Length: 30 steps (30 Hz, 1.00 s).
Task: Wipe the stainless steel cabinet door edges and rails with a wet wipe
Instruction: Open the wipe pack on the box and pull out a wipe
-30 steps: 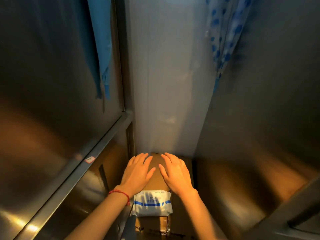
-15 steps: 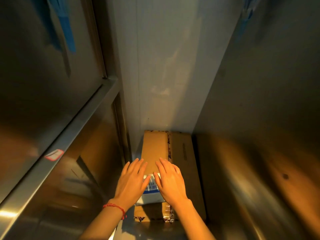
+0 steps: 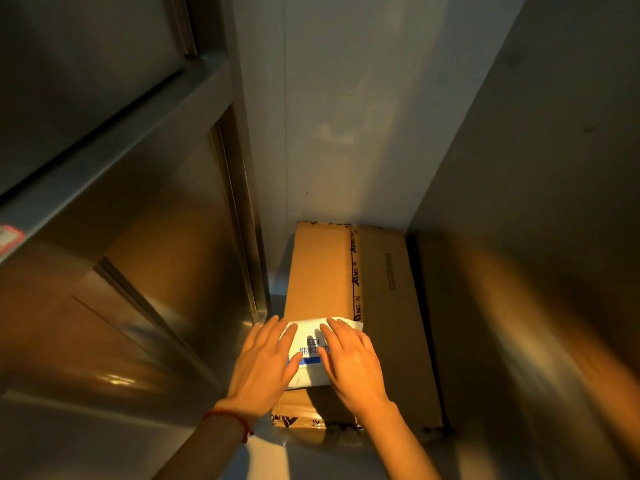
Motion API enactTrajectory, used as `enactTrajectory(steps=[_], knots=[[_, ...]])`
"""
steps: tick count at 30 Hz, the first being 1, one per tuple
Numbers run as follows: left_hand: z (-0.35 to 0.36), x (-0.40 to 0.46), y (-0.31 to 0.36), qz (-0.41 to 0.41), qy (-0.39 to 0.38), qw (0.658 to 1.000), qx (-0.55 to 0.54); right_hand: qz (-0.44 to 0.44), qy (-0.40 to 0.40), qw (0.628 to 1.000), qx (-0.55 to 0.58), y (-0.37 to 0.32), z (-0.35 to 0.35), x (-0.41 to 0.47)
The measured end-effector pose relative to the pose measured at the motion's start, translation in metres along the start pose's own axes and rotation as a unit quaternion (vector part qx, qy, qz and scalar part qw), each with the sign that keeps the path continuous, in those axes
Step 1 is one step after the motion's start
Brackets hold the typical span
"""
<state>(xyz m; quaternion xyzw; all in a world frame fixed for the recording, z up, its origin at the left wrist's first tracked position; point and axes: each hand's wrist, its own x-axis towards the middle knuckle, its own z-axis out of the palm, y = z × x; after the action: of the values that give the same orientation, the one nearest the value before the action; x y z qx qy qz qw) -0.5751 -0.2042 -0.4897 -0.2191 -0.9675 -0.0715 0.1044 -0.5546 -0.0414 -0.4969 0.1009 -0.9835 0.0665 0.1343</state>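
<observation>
A white wet-wipe pack (image 3: 309, 344) with blue print lies on the near end of a cardboard box (image 3: 322, 271) on the floor. My left hand (image 3: 265, 365), with a red string at the wrist, lies flat over the pack's left side. My right hand (image 3: 353, 362) lies flat over its right side, fingers straight. The stainless steel cabinet door (image 3: 114, 306) stands at the left, with a horizontal rail (image 3: 114, 133) above it and a vertical door edge (image 3: 242, 237) beside the box.
A second steel cabinet face (image 3: 536, 237) walls off the right. A grey wall panel (image 3: 346, 116) closes the gap at the back. The cardboard box fills most of the narrow floor between the two cabinets. A red-and-white sticker (image 3: 8, 233) sits on the left rail.
The view has tilted down, so the hanging blue cloths have left the frame. Both hands have drawn back along the box from beyond the pack and now lie on it.
</observation>
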Motion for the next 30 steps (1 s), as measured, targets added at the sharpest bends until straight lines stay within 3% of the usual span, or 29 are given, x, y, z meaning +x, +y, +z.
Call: enactTrajectory(steps=[17, 30], knots=[[0.073, -0.023, -0.012, -0.012, 0.059, 0.998, -0.004, -0.02, -0.035, 0.999, 0.018, -0.001, 0.067, -0.018], [0.097, -0.031, -0.016, -0.006, 0.05, 0.999, 0.001, -0.016, -0.032, 0.999, -0.005, -0.006, 0.081, -0.022]])
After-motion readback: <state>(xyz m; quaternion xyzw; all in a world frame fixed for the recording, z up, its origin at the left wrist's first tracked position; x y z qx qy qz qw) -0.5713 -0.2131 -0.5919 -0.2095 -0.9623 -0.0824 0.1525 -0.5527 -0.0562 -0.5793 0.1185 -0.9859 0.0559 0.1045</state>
